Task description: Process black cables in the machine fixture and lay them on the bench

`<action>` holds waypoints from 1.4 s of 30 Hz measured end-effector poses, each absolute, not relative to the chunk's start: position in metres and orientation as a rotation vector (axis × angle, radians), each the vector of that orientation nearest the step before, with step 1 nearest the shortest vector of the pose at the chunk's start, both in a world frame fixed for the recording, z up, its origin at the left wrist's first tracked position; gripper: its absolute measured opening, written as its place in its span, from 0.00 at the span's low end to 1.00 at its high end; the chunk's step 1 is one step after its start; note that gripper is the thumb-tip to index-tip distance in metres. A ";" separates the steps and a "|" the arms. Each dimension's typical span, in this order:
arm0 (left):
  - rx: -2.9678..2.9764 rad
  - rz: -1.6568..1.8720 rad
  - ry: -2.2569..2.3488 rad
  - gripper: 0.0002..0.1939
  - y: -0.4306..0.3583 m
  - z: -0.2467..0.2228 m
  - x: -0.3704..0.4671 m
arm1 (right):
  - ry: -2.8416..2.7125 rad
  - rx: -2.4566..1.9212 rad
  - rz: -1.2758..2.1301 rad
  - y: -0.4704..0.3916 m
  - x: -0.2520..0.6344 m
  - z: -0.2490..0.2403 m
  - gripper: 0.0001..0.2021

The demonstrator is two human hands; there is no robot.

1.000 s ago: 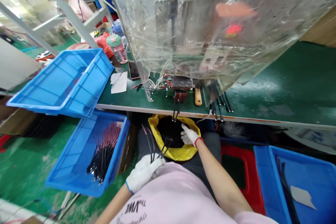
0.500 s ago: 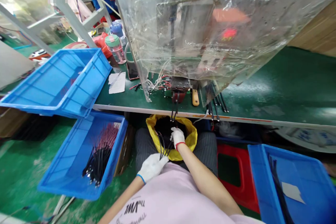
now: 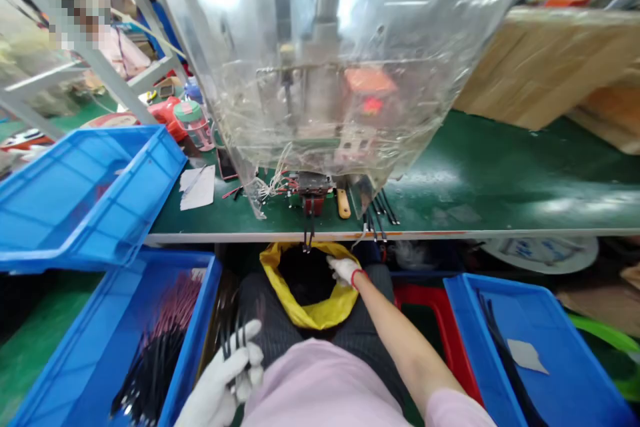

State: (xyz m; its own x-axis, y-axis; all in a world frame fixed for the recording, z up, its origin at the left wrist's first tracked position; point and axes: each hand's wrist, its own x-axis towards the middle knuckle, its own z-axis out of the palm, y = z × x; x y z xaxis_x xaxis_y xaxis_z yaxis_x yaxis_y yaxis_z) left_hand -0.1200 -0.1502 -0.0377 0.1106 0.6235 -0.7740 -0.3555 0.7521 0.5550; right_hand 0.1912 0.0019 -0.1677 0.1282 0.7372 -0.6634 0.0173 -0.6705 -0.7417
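My left hand (image 3: 227, 370), in a white glove, is at the lower left, its fingers closed around a few thin black cables (image 3: 231, 340) that stick up from its grip. My right hand (image 3: 344, 270), gloved in white with a red cuff, is over the right rim of a yellow bag (image 3: 320, 315) between my knees. Its fingers are loosely apart, and I see nothing in them. In front, a small machine fixture (image 3: 314, 185) sits at the bench edge, with two black cable ends (image 3: 309, 233) hanging from it above the bag's dark mouth.
A blue bin (image 3: 200, 307) with many black-and-red cables (image 3: 155, 360) stands left, below another blue bin (image 3: 100, 193). A clear plastic shield (image 3: 320, 100) hangs over the bench (image 3: 500, 193). More black cables (image 3: 383, 210) lie near a wooden handle (image 3: 343, 203). Another blue bin (image 3: 565, 353) is right.
My left hand has moved left and down, away from the bag, carrying the black cables. My right hand has shifted to the bag's right rim. The head view has turned and tilted up.
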 end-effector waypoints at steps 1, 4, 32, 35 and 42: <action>0.199 0.795 1.221 0.41 -0.141 -0.036 -0.115 | -0.806 -1.852 1.565 -0.003 0.187 -0.161 0.16; 0.153 0.875 1.039 0.44 -0.103 -0.026 -0.089 | -1.007 -1.874 1.423 -0.019 0.177 -0.134 0.14; 1.062 0.647 1.152 0.21 -0.009 -0.003 0.016 | -1.414 -2.281 0.478 0.131 0.324 0.037 0.08; 0.983 0.675 1.005 0.22 -0.012 0.004 0.015 | -1.285 -1.981 0.635 0.106 0.334 0.045 0.09; 0.802 0.844 0.924 0.19 -0.032 0.019 0.008 | -0.572 -0.893 1.048 0.006 0.301 0.070 0.18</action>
